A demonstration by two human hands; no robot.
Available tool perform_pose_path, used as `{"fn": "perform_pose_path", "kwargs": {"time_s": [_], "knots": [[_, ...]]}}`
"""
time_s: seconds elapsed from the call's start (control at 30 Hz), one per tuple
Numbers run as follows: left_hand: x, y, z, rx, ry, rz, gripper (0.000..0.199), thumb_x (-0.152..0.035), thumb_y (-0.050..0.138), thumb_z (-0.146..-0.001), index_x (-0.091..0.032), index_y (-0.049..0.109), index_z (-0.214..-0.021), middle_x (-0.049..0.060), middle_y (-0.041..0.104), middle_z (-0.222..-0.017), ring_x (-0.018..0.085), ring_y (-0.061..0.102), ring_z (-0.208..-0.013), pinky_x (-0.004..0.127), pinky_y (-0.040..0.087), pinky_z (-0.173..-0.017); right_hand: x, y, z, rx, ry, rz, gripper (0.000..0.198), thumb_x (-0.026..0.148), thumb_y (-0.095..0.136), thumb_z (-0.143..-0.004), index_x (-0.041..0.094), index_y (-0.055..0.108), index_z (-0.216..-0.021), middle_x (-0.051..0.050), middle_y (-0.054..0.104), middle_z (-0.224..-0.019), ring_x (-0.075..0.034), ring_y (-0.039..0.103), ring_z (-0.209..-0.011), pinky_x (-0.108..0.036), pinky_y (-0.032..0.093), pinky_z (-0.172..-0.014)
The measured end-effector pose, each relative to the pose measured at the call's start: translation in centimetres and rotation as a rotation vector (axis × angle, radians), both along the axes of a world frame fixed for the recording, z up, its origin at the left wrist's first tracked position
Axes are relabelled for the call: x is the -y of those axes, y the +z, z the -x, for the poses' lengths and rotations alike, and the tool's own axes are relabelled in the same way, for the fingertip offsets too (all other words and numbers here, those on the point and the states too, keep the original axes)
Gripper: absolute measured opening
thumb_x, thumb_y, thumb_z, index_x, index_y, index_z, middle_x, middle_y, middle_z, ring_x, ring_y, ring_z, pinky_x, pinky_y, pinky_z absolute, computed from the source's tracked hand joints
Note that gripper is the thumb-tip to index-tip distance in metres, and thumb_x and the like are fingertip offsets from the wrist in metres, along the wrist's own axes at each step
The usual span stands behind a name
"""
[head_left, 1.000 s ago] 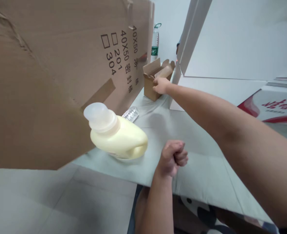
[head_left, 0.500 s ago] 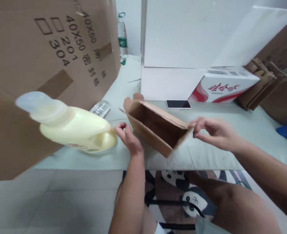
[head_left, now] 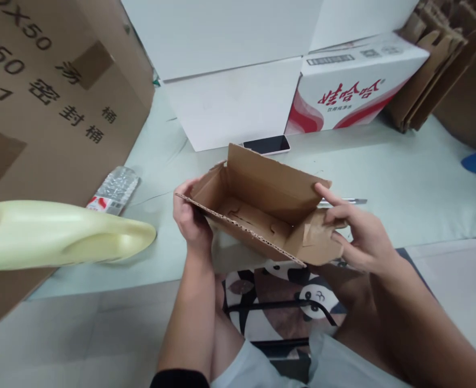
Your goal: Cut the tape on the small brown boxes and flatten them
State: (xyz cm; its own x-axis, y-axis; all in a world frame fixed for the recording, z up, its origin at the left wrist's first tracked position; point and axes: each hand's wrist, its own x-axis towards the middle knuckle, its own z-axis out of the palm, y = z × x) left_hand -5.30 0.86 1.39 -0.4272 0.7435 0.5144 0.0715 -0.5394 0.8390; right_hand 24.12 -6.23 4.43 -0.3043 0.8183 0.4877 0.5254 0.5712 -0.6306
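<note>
Small cardboard box (head_left: 270, 180) is mid-frame, between the two hands, open side up and tilted toward the camera. Can't tell if its base touches the table (head_left: 407, 183).

Left hand (head_left: 193, 221): at the box's left end, left of centre in frame, partly closed, fingers curled round the corner, gripping it.

Right hand (head_left: 361, 231): at the right end, right of centre, half open. Index finger reaches the top corner of the far wall; the other fingers and thumb are on the right end flap.

Box's near long flap slopes toward the bottom of the frame, its lower right corner near the right hand.

Around it: phone (head_left: 268, 144) just beyond the far wall, upper centre; slim silver tool (head_left: 357, 201) behind the right hand, partly hidden; clear plastic bottle (head_left: 119, 186) left of the left hand; pale yellow jug (head_left: 68, 237) at left edge, apart from the left hand.
</note>
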Motion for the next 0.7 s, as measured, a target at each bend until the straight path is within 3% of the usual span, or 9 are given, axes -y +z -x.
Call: {"fn": "perform_pose_path", "kwargs": {"time_s": [0.1, 0.2, 0.27, 0.37, 0.5, 0.6, 0.7], "knots": [[0.0, -0.2, -0.6, -0.045, -0.038, 0.008, 0.038, -0.057, 0.053, -0.091, -0.022, 0.067, -0.095, 0.006, 0.073, -0.094, 0.028, 0.07, -0.107, 0.049, 0.049, -0.106, -0.4, -1.1, 0.4, -0.15, -0.057, 0.084, 0.042, 0.021, 0.059, -0.089, 0.034, 0.049, -0.128, -0.008, 0.056, -0.15, -0.026, 0.071, -0.104, -0.035, 0.057, -0.061], [0.1, -0.5, -0.9, -0.071, -0.072, 0.036, 0.037, -0.058, 0.056, -0.09, -0.021, 0.065, -0.093, 0.005, 0.071, -0.084, 0.028, 0.069, -0.109, 0.048, 0.049, -0.105, -0.7, -2.1, 1.4, -0.206, -0.138, 0.093, 0.058, 0.026, 0.064, -0.09, 0.039, 0.041, -0.141, -0.008, 0.054, -0.15, -0.023, 0.071, -0.094, -0.032, 0.053, -0.054], [0.1, -0.8, -1.1, -0.096, -0.074, 0.061, 0.038, -0.058, 0.059, -0.089, -0.021, 0.064, -0.099, 0.006, 0.07, -0.089, 0.028, 0.069, -0.108, 0.047, 0.05, -0.103, -0.9, -2.5, 1.8, -0.214, -0.237, 0.005, 0.066, 0.029, 0.07, -0.087, 0.042, 0.039, -0.144, -0.007, 0.047, -0.154, -0.02, 0.068, -0.087, -0.035, 0.055, -0.058], [0.1, -1.0, -1.1, -0.165, -0.014, 0.07, 0.047, -0.055, 0.068, -0.085, -0.021, 0.058, -0.115, 0.008, 0.067, -0.107, 0.026, 0.067, -0.107, 0.044, 0.05, -0.102, -1.0, -2.7, 2.1, -0.207, -0.334, -0.065, 0.075, 0.034, 0.074, -0.084, 0.042, 0.036, -0.148, -0.008, 0.044, -0.153, -0.026, 0.064, -0.105, -0.044, 0.059, -0.08], [0.0, -0.8, -0.8, -0.273, 0.039, 0.059, 0.061, -0.06, 0.072, -0.08, -0.025, 0.055, -0.126, 0.012, 0.058, -0.131, 0.027, 0.063, -0.116, 0.046, 0.048, -0.105, -0.7, -3.2, 2.0, -0.134, -0.145, 0.07, 0.04, 0.039, 0.051, -0.098, 0.034, 0.054, -0.138, -0.009, 0.059, -0.137, -0.031, 0.058, -0.126, -0.053, 0.051, -0.104], [0.1, -0.3, -0.3, -0.427, -0.005, 0.034, 0.049, -0.06, 0.066, -0.085, -0.025, 0.067, -0.119, 0.012, 0.054, -0.141, 0.031, 0.06, -0.123, 0.05, 0.046, -0.109, -0.4, -3.7, 1.8, -0.159, -0.047, 0.033, 0.04, 0.045, 0.043, -0.1, 0.034, 0.058, -0.136, -0.008, 0.055, -0.143, -0.033, 0.052, -0.134, -0.056, 0.044, -0.111], [0.3, 0.2, 0.1, -0.603, -0.076, 0.013, 0.038, -0.055, 0.061, -0.09, -0.025, 0.077, -0.107, 0.011, 0.061, -0.137, 0.032, 0.059, -0.125, 0.052, 0.044, -0.111, -0.2, -4.2, 1.6, -0.176, 0.002, 0.038, 0.039, 0.047, 0.042, -0.1, 0.037, 0.06, -0.134, -0.005, 0.052, -0.146, -0.032, 0.05, -0.137, -0.055, 0.042, -0.114]]}}
